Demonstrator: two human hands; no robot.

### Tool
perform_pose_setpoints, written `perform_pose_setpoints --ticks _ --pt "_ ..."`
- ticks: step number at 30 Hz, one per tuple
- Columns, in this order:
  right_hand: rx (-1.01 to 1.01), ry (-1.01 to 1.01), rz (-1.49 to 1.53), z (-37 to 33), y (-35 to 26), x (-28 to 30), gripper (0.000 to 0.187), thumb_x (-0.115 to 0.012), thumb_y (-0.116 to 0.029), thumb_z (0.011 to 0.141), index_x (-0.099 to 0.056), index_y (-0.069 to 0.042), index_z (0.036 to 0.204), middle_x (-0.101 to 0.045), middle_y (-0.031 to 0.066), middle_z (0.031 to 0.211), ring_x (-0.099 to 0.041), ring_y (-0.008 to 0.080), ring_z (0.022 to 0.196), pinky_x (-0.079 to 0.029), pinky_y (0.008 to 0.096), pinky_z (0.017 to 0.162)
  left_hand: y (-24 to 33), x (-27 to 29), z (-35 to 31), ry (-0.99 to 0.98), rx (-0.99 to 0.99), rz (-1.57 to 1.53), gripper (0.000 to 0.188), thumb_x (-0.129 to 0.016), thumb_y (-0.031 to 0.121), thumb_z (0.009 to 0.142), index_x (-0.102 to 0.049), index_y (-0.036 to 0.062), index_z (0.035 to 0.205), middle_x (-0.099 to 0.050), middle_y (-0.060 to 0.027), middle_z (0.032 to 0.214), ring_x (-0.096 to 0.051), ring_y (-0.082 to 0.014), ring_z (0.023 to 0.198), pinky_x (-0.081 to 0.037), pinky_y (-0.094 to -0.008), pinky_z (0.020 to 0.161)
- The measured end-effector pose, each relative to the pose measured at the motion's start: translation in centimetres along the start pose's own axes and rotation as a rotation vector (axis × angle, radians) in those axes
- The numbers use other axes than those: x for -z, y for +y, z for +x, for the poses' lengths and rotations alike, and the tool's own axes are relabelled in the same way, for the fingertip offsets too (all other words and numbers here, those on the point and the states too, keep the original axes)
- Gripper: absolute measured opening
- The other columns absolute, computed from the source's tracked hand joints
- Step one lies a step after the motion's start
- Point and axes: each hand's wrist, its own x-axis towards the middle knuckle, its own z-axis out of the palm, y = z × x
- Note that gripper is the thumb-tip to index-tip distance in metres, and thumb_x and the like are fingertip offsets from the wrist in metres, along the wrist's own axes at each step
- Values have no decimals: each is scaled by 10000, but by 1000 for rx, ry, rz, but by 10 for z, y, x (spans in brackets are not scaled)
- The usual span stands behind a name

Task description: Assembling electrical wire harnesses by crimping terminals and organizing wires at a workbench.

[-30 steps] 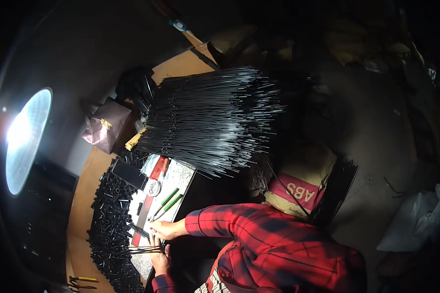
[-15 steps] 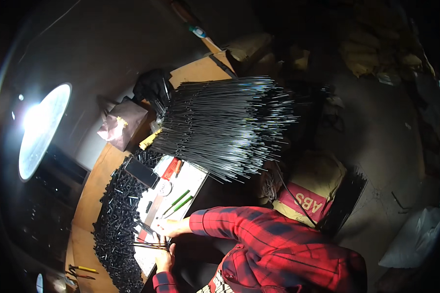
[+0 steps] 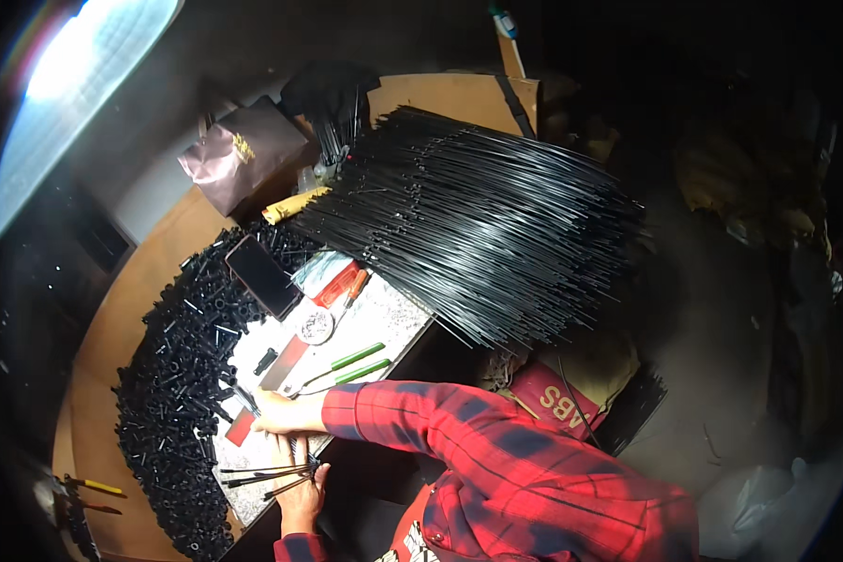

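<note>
A dim room is seen, lit by one bright window (image 3: 75, 84) at the upper left. A wooden bench (image 3: 126, 309) with a curved left edge carries the work, and a pale speckled slab (image 3: 384, 318) lies on its middle.

Near the bench's lower left corner, yellow-handled tools (image 3: 92, 487) are laid. Along the left edge a wide heap of small black tubes (image 3: 173, 393) is spread, short, cylindrical and too many to be counted. One dark phone (image 3: 263, 275) rests flat on the heap's upper part. At the far left corner one glossy purple bag (image 3: 244, 155) is stood.

On the slab a red strip (image 3: 270, 386), one round tin (image 3: 316, 328), an orange-handled screwdriver (image 3: 354, 286) and pliers with two green handles (image 3: 351, 365) are set.

The left hand (image 3: 300, 492) is held at the bench's near edge, its fingers closed on a few thin black rods (image 3: 262, 476), which lie flat across the slab and point left. The right hand (image 3: 273, 414) is pressed on the slab just above them; whether its fingers grip anything cannot be told. Both arms are sleeved in red plaid.

Across the bench's right half a large fan of long black rods (image 3: 478, 225) is piled, hundreds at least, overhanging the right edge. Below it a red box (image 3: 557, 398) is seen.
</note>
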Motion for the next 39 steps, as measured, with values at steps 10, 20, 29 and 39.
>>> perform_pose_setpoints --ticks 10,20,29,39 --pt "38 3 42 1 -15 15 365 -776 -160 696 -572 34 928 -625 194 859 -627 273 846 -494 389 722 2 5 2 -6 -15 14 712 -716 312 734 -477 68 1359 -220 -242 1518 -199 -435 1398 -185 -535 1125" --pt "28 -28 -266 25 3 5 339 -748 -153 649 -612 57 878 -651 219 779 -666 331 740 -526 405 641 -6 7 4 50 -16 -73 727 -765 428 683 -537 134 1308 -363 -207 1447 -320 -406 1344 -304 -521 1060" --pt "-144 -100 94 3 -23 24 522 -702 -49 818 -363 39 1205 -634 94 752 -603 136 616 -471 263 509 -12 -2 -3 229 -62 -94 666 -662 500 779 -506 167 1334 -379 -179 1448 -365 -348 1343 -341 -482 1062" --pt "-145 -174 360 5 -22 23 579 -640 -18 847 -331 -16 1337 -643 80 1086 -645 148 772 -487 213 603 -14 -1 -5 228 -48 -70 620 -641 446 800 -505 171 1339 -392 -148 1450 -386 -338 1327 -339 -493 1049"
